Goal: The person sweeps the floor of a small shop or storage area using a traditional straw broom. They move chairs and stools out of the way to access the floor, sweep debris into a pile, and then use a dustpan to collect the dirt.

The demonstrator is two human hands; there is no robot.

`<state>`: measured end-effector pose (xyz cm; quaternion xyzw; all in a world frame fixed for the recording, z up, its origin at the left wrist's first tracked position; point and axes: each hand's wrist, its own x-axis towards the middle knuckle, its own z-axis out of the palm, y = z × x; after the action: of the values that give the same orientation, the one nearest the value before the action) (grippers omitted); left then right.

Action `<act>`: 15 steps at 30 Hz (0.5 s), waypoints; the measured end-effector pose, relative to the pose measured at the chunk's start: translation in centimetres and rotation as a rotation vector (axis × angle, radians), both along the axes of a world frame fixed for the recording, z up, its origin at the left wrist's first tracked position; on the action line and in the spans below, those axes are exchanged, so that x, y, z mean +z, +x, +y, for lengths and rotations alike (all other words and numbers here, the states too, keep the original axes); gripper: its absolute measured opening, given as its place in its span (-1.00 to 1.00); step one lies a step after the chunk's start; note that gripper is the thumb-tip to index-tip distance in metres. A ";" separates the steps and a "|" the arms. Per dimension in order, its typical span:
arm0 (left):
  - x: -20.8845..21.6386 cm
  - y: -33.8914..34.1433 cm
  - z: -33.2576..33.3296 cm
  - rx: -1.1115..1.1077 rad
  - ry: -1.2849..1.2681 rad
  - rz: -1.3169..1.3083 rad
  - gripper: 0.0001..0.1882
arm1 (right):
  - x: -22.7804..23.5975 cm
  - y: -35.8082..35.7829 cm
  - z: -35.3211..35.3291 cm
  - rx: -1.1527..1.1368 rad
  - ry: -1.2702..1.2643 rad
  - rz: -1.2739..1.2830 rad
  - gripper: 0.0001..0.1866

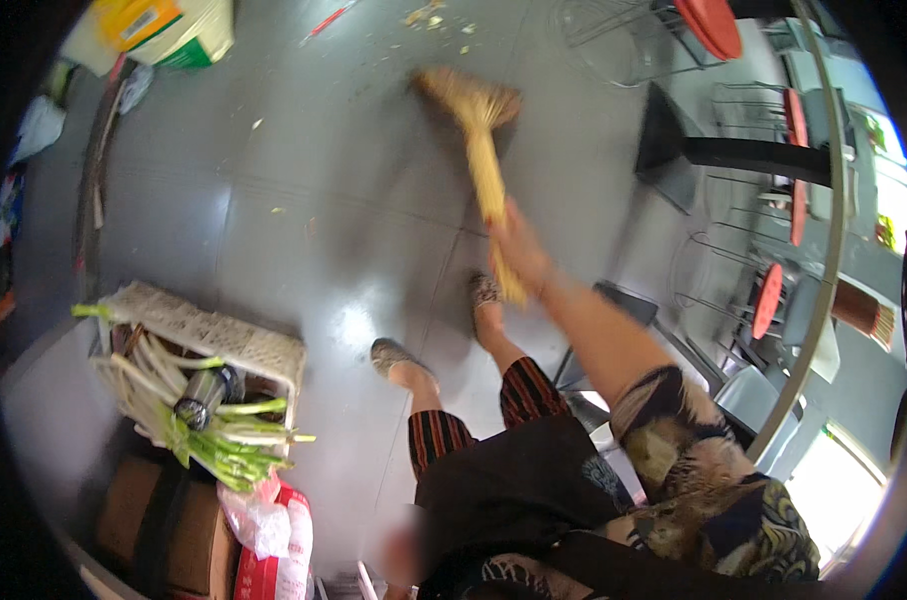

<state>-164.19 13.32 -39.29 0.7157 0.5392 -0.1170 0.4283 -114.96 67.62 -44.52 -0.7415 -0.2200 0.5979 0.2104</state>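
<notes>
My right hand [522, 248] is closed around the handle of a straw broom [486, 170]. The broom slants away from me, its brown bristles spread on the grey tiled floor [324, 170]. Some scattered scraps [434, 18] lie on the floor beyond the bristles, with a small pale bit [258, 124] to the left. Low in the view, beside my dark apron [514, 460], a smeared patch of skin appears to be my left hand [402, 555]; its fingers cannot be made out.
On the left stands a pale crate [224, 335] of green onions [214, 430], near a cardboard box [164, 530] and a red-and-white bag [286, 545]. A yellow-and-white sack [179, 35] is at the far left. Red stools [769, 300] and a black table base [664, 150] line the right.
</notes>
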 end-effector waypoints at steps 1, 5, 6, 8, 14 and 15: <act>0.3 0.8 0.7 -0.216 0.172 0.156 -0.59 | -0.3 -0.2 1.5 -0.012 0.018 -0.015 -0.56; 2.8 4.5 5.6 -0.180 0.579 0.109 -0.75 | 3.0 -3.7 -2.8 0.250 0.313 -0.227 -0.46; 3.6 5.5 6.7 -0.129 0.600 0.062 -0.78 | 4.7 -5.2 -6.7 0.228 0.286 -0.159 -0.36; 4.5 6.5 8.4 -0.061 0.366 0.068 -0.77 | 7.6 -8.3 -15.0 0.320 0.033 -0.139 -0.25; 3.4 6.9 3.4 0.105 0.460 0.121 -0.73 | 5.9 -17.3 -21.9 0.598 -0.343 -0.039 -0.31; 3.2 6.4 1.6 0.158 0.418 0.070 -0.73 | 4.4 -18.8 -18.9 0.565 -0.184 -0.092 -0.31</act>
<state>-157.80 14.87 -36.10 0.7398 0.6206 0.0065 0.2598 -133.80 48.71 -40.14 -0.6932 -0.3719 0.6159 -0.0428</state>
